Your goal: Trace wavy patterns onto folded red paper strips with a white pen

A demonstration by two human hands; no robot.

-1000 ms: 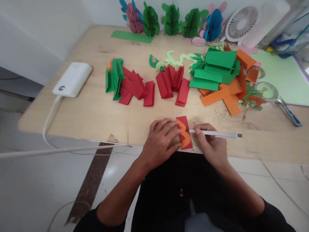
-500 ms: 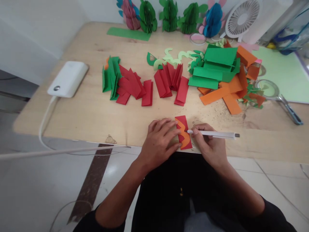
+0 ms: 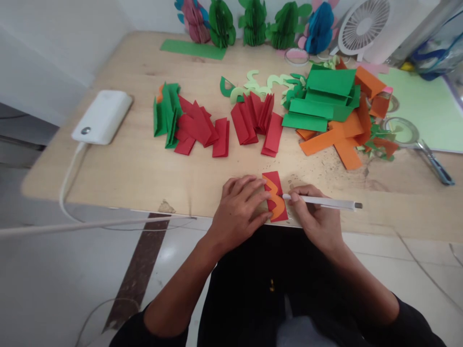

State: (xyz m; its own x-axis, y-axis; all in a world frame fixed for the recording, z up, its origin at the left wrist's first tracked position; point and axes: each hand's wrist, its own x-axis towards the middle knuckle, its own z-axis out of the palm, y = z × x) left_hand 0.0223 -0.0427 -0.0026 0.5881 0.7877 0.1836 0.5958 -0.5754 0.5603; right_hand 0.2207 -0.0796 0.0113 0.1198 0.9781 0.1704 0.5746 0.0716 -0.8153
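A small red paper piece (image 3: 276,180) lies near the table's front edge. On top of it is an orange wavy-edged paper cutout (image 3: 278,208), shaped like a 3. My left hand (image 3: 240,207) lies spread over the left side of both, its fingertips pressing the cutout down. Between the thumb and fingers of my right hand (image 3: 318,217) is a white pen (image 3: 329,201), held almost level. Its tip is by the notch in the cutout's right edge, over the red paper. Whether the tip touches the paper, I cannot tell.
Folded red papers (image 3: 197,125), green folded papers (image 3: 321,99) and orange strips (image 3: 347,140) lie farther back. Scissors (image 3: 432,159) are at right, a white power bank (image 3: 103,117) with a cable at left. Paper honeycomb figures (image 3: 254,24) and a fan (image 3: 365,26) line the back.
The pen and my right hand have shifted slightly to the right, the tip moving a little away from the cutout's notch. My left hand stays in place on the papers.
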